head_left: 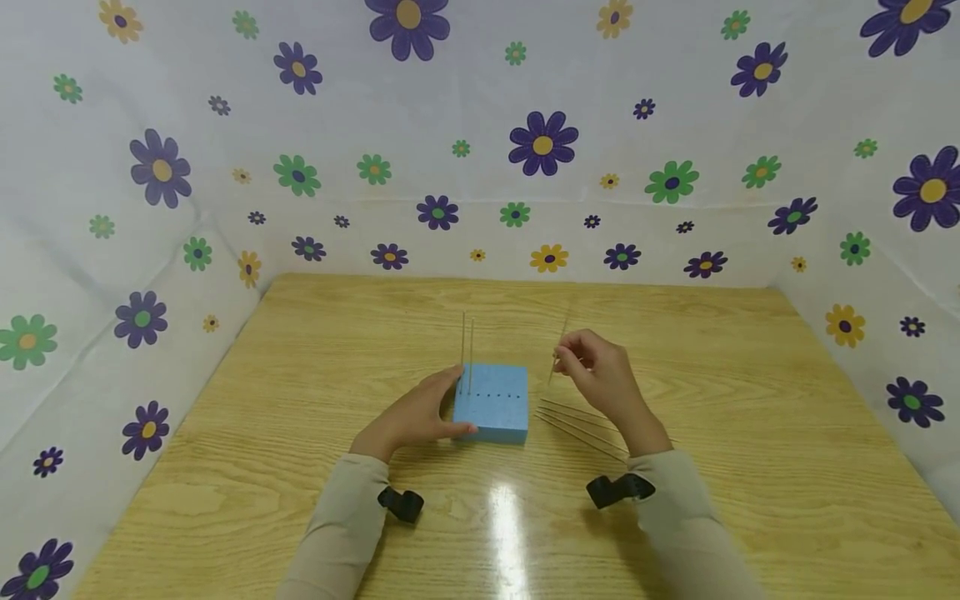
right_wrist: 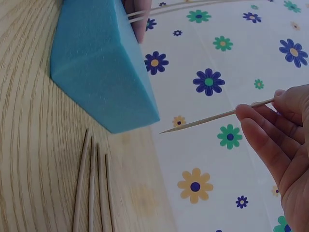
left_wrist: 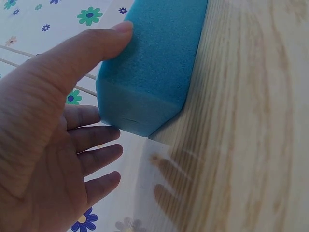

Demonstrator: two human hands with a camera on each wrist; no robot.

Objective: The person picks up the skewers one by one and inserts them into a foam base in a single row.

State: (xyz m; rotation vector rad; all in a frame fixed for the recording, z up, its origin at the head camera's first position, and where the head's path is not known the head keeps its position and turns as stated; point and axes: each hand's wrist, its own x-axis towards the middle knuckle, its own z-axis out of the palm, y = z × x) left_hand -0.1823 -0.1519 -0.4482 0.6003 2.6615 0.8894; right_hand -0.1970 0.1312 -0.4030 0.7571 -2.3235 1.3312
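A blue foam block [head_left: 495,412] lies on the table with a row of small holes across its top. Two thin wooden skewers [head_left: 462,350] stand upright in the holes at its left end. My left hand [head_left: 412,412] holds the block at its left side, thumb on the front face and index finger by the far left corner; the other fingers spread loosely. To the right of the block, my right hand [head_left: 603,375] pinches a pointed wooden skewer [right_wrist: 203,121] between thumb and fingers. Its sharp tip points down and toward the block, apart from it.
Several loose skewers [right_wrist: 91,188] lie fanned out on the wooden table [head_left: 337,333] just right of the block, below my right hand. A white flower-printed cloth [head_left: 480,100] walls in the table at the back and both sides.
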